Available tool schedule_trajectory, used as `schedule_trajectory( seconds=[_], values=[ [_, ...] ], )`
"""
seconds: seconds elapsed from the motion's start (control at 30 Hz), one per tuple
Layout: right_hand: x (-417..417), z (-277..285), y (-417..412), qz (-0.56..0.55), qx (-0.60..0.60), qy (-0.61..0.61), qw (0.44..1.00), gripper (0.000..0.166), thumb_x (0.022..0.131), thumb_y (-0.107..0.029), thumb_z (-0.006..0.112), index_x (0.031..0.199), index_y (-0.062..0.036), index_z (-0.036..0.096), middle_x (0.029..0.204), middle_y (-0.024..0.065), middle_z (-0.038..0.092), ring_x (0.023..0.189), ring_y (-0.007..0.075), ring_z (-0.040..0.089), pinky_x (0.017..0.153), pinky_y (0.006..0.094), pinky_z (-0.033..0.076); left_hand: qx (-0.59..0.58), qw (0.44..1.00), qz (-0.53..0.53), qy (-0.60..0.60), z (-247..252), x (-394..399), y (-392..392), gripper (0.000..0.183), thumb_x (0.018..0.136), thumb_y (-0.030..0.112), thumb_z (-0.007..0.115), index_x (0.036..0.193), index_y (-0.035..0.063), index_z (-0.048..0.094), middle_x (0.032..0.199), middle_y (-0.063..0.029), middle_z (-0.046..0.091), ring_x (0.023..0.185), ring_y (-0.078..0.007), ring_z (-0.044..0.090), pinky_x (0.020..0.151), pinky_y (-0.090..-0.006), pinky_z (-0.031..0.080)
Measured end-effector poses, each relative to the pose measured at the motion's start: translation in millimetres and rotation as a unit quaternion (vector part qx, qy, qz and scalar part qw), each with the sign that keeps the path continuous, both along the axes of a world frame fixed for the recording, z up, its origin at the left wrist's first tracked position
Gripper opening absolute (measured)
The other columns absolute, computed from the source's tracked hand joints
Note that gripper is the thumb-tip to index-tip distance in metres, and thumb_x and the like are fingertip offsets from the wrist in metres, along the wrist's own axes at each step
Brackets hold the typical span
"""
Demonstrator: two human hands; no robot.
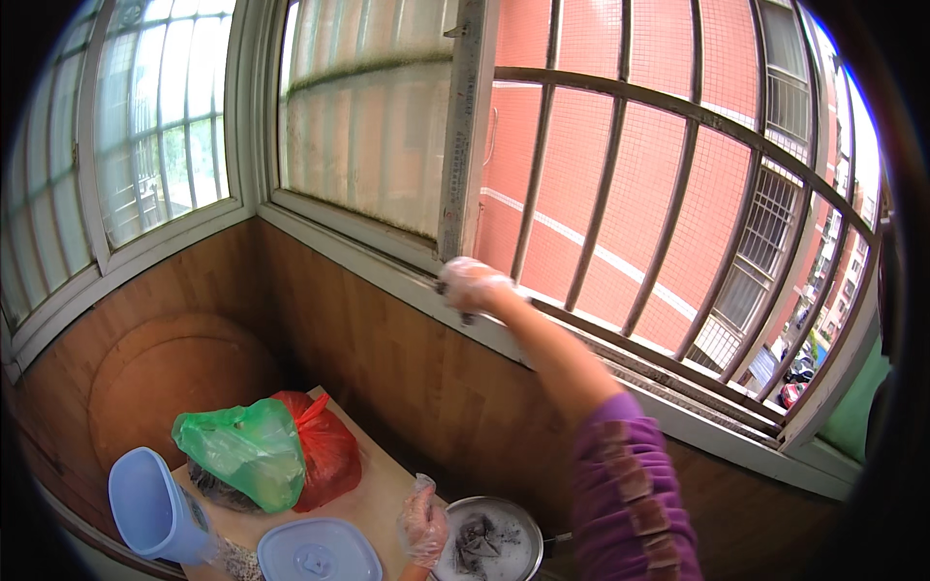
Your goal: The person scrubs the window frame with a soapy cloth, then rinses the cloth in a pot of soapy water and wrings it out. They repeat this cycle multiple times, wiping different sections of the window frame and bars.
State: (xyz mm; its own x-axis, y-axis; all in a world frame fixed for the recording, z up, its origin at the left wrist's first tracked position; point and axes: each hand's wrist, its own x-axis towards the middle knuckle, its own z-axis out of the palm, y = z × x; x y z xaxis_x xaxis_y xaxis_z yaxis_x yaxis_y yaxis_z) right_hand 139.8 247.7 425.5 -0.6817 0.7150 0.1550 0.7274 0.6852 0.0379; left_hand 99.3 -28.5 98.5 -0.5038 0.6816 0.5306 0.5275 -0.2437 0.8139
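Note:
Both my hands wear clear plastic gloves. My right hand (476, 285), at the end of a purple sleeve, reaches forward to the window sill (407, 279) beside the edge of the sliding window frame. It holds a dark cloth, of which small parts show below and beside the fingers. My left hand (423, 524) is low in the view, next to a round metal basin (539, 541); whether anything is in its fingers is unclear. Inside the basin, a dark cloth (476, 541) lies in foamy water.
A board (385, 465) bears a green plastic bag (251, 450), a tied red plastic bag (330, 465) and a blue lid (320, 555). An open blue plastic container (149, 508) stands left. Metal bars (607, 189) cross the window opening; a round wooden top (182, 385) leans in the corner.

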Motion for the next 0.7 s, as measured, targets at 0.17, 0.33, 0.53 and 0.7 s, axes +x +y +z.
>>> schedule_trajectory(
  seconds=[0.17,0.33,0.53,0.7],
  values=[
    [1.1,-7.9,4.5,-0.009,-0.007,-0.01,1.0,0.026,0.07,-0.013,0.052,0.083,0.0038,0.067,0.085,0.0217,0.066,0.08,0.0318,0.067,0.071,0.0385,0.054,-0.007,0.999,-0.023,0.023,8.2,24.2,2.6,0.03,0.074,-0.001,0.056,0.103,0.0014,0.064,0.099,-0.0196,0.064,0.091,-0.0354,0.062,0.082,-0.041,0.05],
    [115.5,-13.4,-31.1,0.063,0.047,-0.042,0.996,0.016,0.073,-0.017,0.049,0.064,-0.0047,0.055,0.063,0.0133,0.057,0.064,0.025,0.062,0.061,0.0343,0.053,0.029,0.998,-0.058,-0.004,23.0,37.4,0.7,0.031,0.075,-0.001,0.055,0.105,0.0018,0.063,0.104,-0.0175,0.064,0.099,-0.0329,0.062,0.087,-0.0387,0.05],
    [109.3,-25.6,-7.0,0.124,0.118,-0.043,0.984,0.014,0.067,-0.015,0.052,0.078,-0.0072,0.057,0.072,0.0129,0.059,0.073,0.0275,0.061,0.072,0.0367,0.052,0.02,0.998,-0.016,0.05,29.3,10.5,-10.6,0.032,0.075,-0.003,0.057,0.107,0.0013,0.062,0.104,-0.0184,0.063,0.094,-0.0341,0.062,0.083,-0.039,0.05],
    [9.8,-25.2,36.8,0.182,0.318,-0.304,0.879,0.019,0.071,-0.009,0.05,0.078,0.0001,0.066,0.079,0.0176,0.064,0.074,0.031,0.062,0.069,0.0363,0.051,0.03,0.999,-0.027,-0.012,18.6,30.4,-11.7,0.035,0.078,-0.004,0.055,0.112,0.003,0.061,0.107,-0.0193,0.061,0.104,-0.0333,0.058,0.09,-0.0378,0.048]
  ],
)
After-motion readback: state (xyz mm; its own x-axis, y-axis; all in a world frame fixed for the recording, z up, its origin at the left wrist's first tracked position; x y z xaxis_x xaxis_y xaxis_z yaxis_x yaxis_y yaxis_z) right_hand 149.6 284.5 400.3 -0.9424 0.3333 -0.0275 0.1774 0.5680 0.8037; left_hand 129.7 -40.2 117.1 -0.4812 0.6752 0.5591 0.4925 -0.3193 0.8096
